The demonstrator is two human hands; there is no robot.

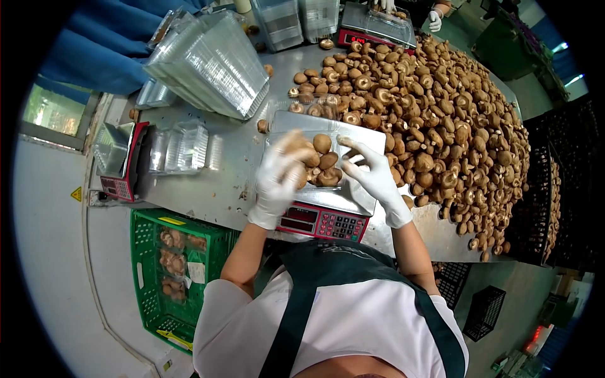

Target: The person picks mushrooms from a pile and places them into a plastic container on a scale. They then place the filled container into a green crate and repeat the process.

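A clear plastic tray of brown mushrooms (322,165) sits on a red weighing scale (322,220) at the table's near edge. My left hand (280,173), in a white glove, is blurred and curls over mushrooms at the tray's left side; whether it grips one cannot be told. My right hand (372,173), also gloved, rests its fingers on the tray's right rim, fingers spread. A large heap of loose mushrooms (428,120) covers the steel table (233,164) to the right.
Stacks of empty clear trays (214,63) lie at the back left, with a second scale (123,160) at the left edge. A green crate (170,271) holds packed trays below. Another person's gloved hand (433,19) works at a far scale (372,28).
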